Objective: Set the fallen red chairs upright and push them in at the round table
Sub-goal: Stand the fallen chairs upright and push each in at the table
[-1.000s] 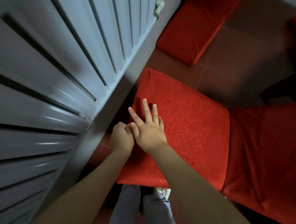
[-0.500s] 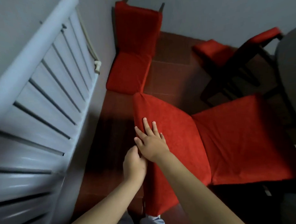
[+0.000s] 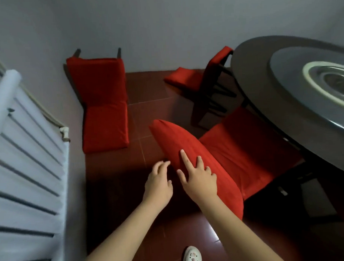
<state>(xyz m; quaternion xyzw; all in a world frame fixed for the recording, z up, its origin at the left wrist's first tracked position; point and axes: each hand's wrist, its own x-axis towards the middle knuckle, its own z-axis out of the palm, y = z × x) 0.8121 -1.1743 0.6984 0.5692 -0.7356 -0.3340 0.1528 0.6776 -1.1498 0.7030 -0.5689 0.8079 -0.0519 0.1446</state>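
A red chair [image 3: 246, 147] stands upright in front of me, its seat reaching under the edge of the dark round table [image 3: 263, 92]. My right hand [image 3: 198, 180] rests with spread fingers on the chair's backrest. My left hand [image 3: 159, 181] hovers just left of the backrest with loosely curled fingers, holding nothing. A second red chair [image 3: 102, 105] lies on its back on the floor by the far wall, legs against the wall. A third red chair [image 3: 202, 78] lies tipped on its side next to the table.
A white slatted radiator [image 3: 27, 155] runs along the left wall. The floor is dark red tile [image 3: 146, 88]. My shoe [image 3: 191, 256] shows at the bottom. A glass turntable [image 3: 311, 76] sits on the table top.
The chair has swung from lying low to standing upright with its seat at the table. My left hand has let go of the backrest edge; my right hand stays on it.
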